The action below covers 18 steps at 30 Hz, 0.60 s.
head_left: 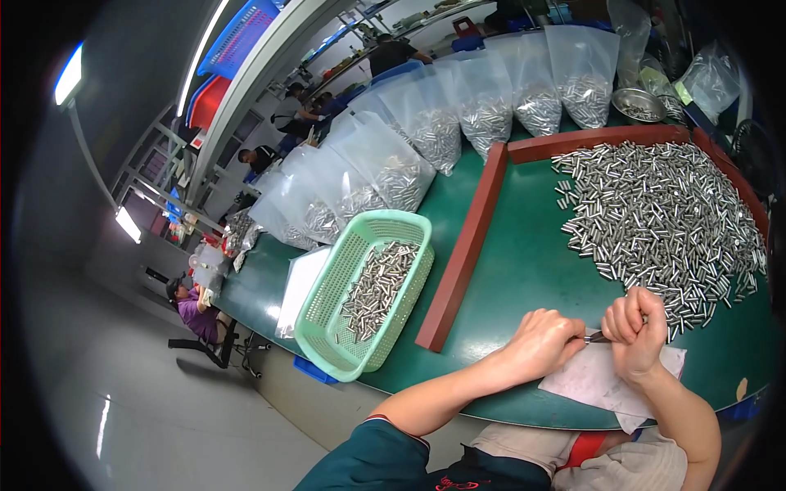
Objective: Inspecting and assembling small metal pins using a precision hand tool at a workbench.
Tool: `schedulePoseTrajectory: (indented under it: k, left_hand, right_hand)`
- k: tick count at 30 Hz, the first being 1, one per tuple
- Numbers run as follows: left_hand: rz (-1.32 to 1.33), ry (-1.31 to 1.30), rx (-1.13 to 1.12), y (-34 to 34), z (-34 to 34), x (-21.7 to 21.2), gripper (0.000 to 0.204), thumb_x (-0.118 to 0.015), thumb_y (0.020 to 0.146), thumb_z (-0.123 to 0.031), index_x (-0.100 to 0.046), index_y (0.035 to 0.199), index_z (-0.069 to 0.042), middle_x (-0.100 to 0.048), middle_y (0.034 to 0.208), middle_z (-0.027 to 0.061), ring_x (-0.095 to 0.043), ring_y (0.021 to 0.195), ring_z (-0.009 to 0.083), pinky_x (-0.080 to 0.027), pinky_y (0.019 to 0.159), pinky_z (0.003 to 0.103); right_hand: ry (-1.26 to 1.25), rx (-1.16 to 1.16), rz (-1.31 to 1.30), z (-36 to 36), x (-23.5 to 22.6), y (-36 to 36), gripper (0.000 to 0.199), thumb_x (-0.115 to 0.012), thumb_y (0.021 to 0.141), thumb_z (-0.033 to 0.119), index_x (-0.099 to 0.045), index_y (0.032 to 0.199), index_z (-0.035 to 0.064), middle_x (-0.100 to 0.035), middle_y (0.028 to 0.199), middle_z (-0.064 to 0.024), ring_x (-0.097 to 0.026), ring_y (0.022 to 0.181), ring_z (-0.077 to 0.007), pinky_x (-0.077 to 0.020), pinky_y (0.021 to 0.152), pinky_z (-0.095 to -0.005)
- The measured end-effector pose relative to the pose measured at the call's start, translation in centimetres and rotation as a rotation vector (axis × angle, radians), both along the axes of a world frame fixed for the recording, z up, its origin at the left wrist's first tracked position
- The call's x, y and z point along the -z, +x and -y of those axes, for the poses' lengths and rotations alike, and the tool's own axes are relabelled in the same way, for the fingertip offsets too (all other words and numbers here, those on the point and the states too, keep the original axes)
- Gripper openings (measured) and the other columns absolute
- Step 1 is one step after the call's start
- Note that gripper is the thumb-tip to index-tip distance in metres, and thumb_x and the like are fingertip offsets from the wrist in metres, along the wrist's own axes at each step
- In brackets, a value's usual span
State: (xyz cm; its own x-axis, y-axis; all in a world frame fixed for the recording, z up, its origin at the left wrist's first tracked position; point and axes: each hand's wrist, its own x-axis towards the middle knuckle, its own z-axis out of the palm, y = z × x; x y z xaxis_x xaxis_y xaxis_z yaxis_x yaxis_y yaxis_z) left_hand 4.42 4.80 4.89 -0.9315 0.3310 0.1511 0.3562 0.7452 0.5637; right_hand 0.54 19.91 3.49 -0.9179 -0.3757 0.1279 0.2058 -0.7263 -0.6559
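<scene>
Both hands meet over a white paper sheet [602,378] at the six o'clock edge of the green surface [524,262]. The left hand [540,344] pinches one end of a small metal pin [596,336] and the right hand [637,331] is clenched around its other end, so one pin looks under inspection. The heap of pins [663,213] lies at twelve o'clock of the hands; the green basket [364,295], at nine o'clock, holds more pins.

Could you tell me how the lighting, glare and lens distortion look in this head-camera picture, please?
Head view: strong fisheye, so the red wooden rail bows and the corners go black; ceiling lights flare at upper left; the metal pins glint; both hands look sharp.
</scene>
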Motion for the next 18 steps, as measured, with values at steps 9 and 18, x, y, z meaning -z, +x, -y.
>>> schedulePoseTrajectory:
  k: [9, 18]
  left_hand:
    - [0.006, 0.039, 0.004, 0.13, 0.01, -0.21, 0.008, -0.062, 0.068, -0.009, -0.061, 0.070, -0.002, -0.055, 0.055, 0.0162, -0.056, 0.055, 0.0329, -0.043, 0.050, 0.040]
    - [0.010, 0.041, -0.016, 0.17, 0.19, -0.03, 0.007, -0.062, 0.067, -0.009, -0.061, 0.069, -0.002, -0.055, 0.055, 0.0162, -0.055, 0.054, 0.0330, -0.043, 0.050, 0.039]
  right_hand:
    - [-0.020, 0.008, 0.006, 0.08, 0.03, 0.26, 0.040, -0.034, 0.087, 0.025, -0.026, 0.050, 0.0123, -0.022, 0.038, 0.0032, -0.014, 0.034, -0.0065, -0.0127, 0.035, -0.0234]
    - [-0.027, 0.013, 0.001, 0.32, 0.18, 0.16, 0.040, -0.034, 0.087, 0.025, -0.026, 0.050, 0.0123, -0.022, 0.039, 0.0033, -0.014, 0.034, -0.0065, -0.0130, 0.036, -0.0234]
